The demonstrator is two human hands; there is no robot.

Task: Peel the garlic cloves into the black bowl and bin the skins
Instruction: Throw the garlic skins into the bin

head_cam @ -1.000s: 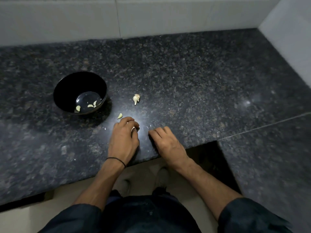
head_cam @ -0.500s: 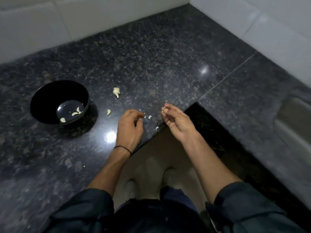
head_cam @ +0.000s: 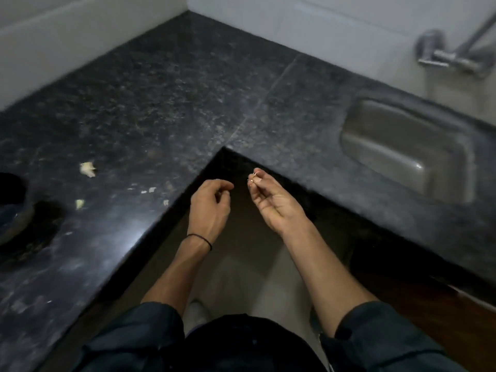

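The black bowl (head_cam: 10, 208) is sitting on the granite countertop (head_cam: 161, 103) at far left, with a garlic piece (head_cam: 87, 168) and a small clove (head_cam: 79, 203) lying on the countertop nearby. Just off the countertop's edge, the left hand (head_cam: 210, 208) is curling its fingers, though I cannot tell whether round anything. The right hand (head_cam: 271, 202) is pinching garlic skin (head_cam: 253, 178) at its fingertips.

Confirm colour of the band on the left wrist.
Plain black. The thin wristband shows best in the head view.

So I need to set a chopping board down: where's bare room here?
Free: the wide counter stretch between the wall corner, the seam and the garlic piece; also the slab between seam and sink. Crowded: the front strip beside the black bowl, strewn with skin scraps.
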